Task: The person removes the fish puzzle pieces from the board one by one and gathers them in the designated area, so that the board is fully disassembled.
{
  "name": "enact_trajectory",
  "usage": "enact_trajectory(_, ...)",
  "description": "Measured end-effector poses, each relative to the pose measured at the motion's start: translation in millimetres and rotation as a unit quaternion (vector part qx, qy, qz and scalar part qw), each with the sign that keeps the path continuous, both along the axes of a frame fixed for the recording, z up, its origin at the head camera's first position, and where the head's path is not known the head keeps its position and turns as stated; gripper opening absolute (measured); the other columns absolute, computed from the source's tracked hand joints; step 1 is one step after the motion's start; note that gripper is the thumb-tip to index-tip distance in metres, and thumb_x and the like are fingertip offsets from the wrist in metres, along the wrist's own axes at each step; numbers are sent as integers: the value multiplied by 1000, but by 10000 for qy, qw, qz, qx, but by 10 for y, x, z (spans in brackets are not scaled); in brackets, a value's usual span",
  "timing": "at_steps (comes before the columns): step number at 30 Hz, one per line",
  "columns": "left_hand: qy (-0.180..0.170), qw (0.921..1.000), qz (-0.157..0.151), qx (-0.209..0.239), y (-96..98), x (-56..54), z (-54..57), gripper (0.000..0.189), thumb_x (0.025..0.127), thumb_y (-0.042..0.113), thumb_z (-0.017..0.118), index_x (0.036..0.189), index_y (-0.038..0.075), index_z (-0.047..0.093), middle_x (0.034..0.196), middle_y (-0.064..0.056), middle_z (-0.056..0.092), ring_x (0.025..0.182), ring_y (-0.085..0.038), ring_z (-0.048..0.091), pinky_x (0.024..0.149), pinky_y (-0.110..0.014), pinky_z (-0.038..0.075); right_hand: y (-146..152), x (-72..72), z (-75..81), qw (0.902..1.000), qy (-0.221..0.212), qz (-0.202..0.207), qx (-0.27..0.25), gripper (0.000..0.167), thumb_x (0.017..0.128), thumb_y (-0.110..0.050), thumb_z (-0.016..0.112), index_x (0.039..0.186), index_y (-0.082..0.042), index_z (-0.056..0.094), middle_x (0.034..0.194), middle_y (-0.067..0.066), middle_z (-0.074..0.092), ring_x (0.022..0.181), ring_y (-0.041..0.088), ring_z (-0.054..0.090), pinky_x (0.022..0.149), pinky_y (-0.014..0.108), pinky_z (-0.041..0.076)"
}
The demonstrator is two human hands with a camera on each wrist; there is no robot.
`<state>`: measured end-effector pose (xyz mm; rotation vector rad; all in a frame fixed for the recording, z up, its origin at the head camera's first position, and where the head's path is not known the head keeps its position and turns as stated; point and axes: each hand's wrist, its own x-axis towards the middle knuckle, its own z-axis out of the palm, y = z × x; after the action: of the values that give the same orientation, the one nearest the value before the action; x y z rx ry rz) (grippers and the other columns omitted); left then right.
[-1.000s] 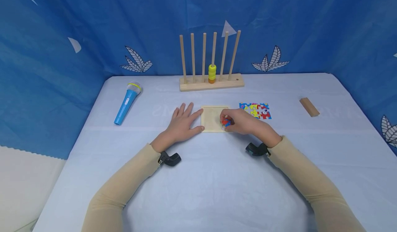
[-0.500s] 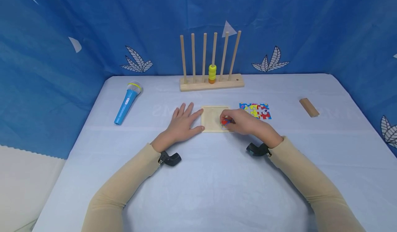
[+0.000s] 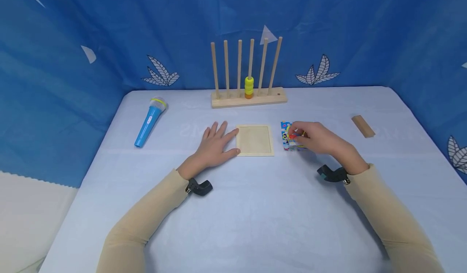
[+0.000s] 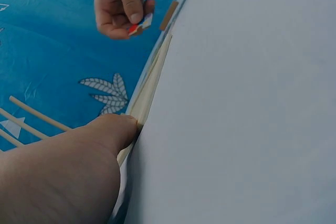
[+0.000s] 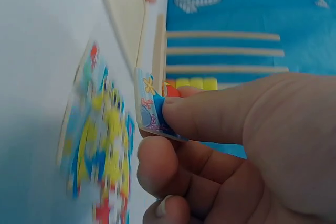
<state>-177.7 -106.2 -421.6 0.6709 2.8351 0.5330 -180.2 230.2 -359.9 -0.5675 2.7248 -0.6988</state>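
Note:
My left hand [image 3: 214, 146] lies with fingers spread on the tabletop, thumb and index fingertips at the left edge of a shallow square wooden tray [image 3: 254, 140]. Bare wood shows inside the tray's rim. To its right, my right hand [image 3: 318, 138] pinches a jigsaw puzzle piece [image 5: 149, 109] between thumb and fingers. Blue, red and a yellow starfish print show on that piece. Held up and tilted, it overlaps the colourful group of jigsaw pieces [image 5: 102, 142] in the head view, and the hand hides much of that group there.
Behind the tray stands a wooden peg rack [image 3: 251, 99] with yellow and orange beads [image 3: 249, 87] on one peg. A blue toy microphone [image 3: 149, 121] lies at the left, a brown wooden block [image 3: 363, 126] at the right. Blue patterned cloth [image 3: 189, 30] hangs behind the table.
My right hand has moved right from the tray to over the group of jigsaw pieces, still pinching the puzzle piece. The tray's right side is now uncovered. My left hand stays put.

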Motion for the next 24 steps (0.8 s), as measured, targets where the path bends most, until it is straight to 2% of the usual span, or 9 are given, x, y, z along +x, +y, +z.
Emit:
enact_trajectory(4,-20,10000,9,-21,-10,0,-7,74,99,56,51,162,23,32,172,-19,11,158,-46,-1,125,-65,3,318,40,-13,9995,3,-274,162,19,96,-4,61,114,-8,65,99,13,65,84,24,55,67,31,48)
enact_trajectory(9,-14,10000,-26,53,6,-10,-2,74,98,55,52,162,23,32,172,-20,12,158,-46,-1,125,-65,3,577,41,-17,9988,-239,-360,236,20,94,-3,63,114,-7,64,99,15,64,82,24,55,66,32,48)
enact_trajectory(17,0,10000,-35,37,13,-19,-7,74,99,55,52,162,23,32,172,-19,11,159,-46,-1,125,-66,3,592,2,-69,9960,-799,-283,271,18,96,-5,61,115,-6,63,88,8,56,72,19,54,62,31,45)
enact_trajectory(24,-5,10000,-15,-6,-2,-4,6,74,99,56,52,162,23,32,172,-19,11,159,-46,-1,125,-66,3,554,-8,-120,9957,-740,-348,426,19,96,-6,63,115,-6,65,85,8,56,72,19,53,62,32,42)
